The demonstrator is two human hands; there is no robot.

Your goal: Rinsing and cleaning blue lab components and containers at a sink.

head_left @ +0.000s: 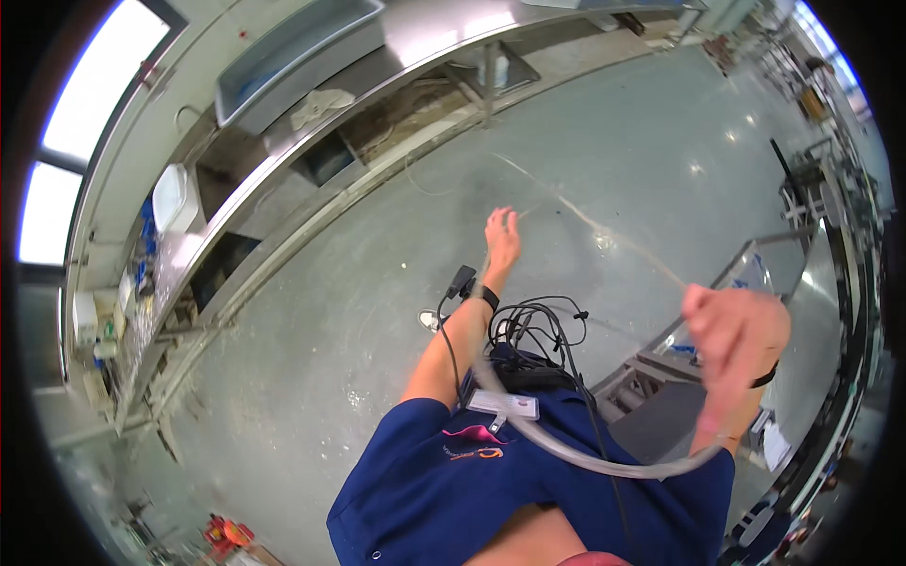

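A clear flexible hose (pixel 604 464) sweeps in a wide loop in front of my chest, its ends of the loop rising toward both hands. My right hand (pixel 741 330), raised at the right and smeared by motion, is curled round the hose. From there a pale stretch of it (pixel 585 219) runs out to the far left over the floor. My left hand (pixel 503 238) is stretched forward in the middle, fingers bent, with the hose against its palm side. The exact grip of its fingers is partly hidden.
A long metal bench (pixel 425 47) with a grey tub (pixel 293 57) curves along the left and far side. A white bin (pixel 175 198) stands at its left. Black cables (pixel 557 321) hang at my waist. A metal-framed cart (pixel 679 330) stands right, on the green floor (pixel 311 311).
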